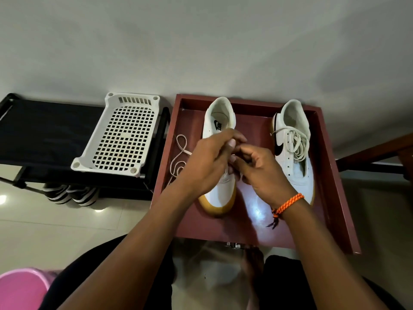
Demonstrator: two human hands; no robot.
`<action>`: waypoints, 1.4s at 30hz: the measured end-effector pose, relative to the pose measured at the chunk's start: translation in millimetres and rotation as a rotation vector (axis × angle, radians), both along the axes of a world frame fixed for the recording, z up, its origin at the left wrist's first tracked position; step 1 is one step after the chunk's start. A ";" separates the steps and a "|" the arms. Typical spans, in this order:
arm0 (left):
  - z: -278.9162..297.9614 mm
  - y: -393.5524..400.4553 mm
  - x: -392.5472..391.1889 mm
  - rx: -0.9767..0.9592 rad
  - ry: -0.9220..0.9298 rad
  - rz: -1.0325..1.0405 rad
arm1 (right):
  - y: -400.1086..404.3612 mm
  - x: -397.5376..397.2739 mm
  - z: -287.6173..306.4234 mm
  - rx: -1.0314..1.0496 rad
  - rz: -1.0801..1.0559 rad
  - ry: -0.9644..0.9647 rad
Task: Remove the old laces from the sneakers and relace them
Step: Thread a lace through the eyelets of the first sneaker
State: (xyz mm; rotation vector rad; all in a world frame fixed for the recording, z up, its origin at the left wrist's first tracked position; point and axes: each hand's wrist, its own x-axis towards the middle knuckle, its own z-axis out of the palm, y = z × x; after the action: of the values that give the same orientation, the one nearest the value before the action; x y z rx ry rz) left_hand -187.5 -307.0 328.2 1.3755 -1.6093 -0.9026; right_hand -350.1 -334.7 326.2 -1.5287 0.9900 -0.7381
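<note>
Two white sneakers with gum soles stand in a dark red tray (335, 175), toes toward me. Over the middle of the left sneaker (220, 117) my left hand (207, 162) and my right hand (261, 171) meet, fingers pinched together at its eyelets. A white lace (180, 153) trails from under my left hand and lies looped on the tray floor to the left. My hands hide where that lace enters the shoe. The right sneaker (297, 153) has a loose lace bundled on its tongue and stands untouched.
A white perforated plastic basket (120, 135) rests on a black rack (44, 135) left of the tray, with striped slippers (71, 193) beneath. A pink bucket (20, 289) sits at the bottom left. A wall runs behind, and a dark wooden piece (377, 153) is at right.
</note>
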 end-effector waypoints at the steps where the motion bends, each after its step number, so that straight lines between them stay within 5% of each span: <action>1: -4.0 -0.9 -1.5 0.043 0.012 -0.023 | 0.6 0.0 0.1 -0.003 0.001 -0.006; 14: -12.7 -8.7 14.9 0.165 -0.208 0.105 | -6.1 -17.5 -13.2 0.011 -0.140 0.116; 22: -17.9 -6.4 20.1 0.095 -0.611 0.216 | 2.2 -11.9 -30.4 -0.182 -0.078 0.511; 28: -24.0 -4.6 9.2 0.071 -0.721 0.230 | 4.6 -9.1 -39.1 -0.134 -0.115 0.562; 42: -52.1 -6.8 0.1 0.408 -0.370 0.193 | 9.0 -6.1 -34.6 -0.127 -0.177 0.719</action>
State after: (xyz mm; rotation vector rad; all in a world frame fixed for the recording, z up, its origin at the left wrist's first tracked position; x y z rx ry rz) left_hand -187.4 -313.8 276.1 2.0444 -1.5725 -0.9321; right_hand -356.2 -325.7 291.6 -1.8824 1.6477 -0.3649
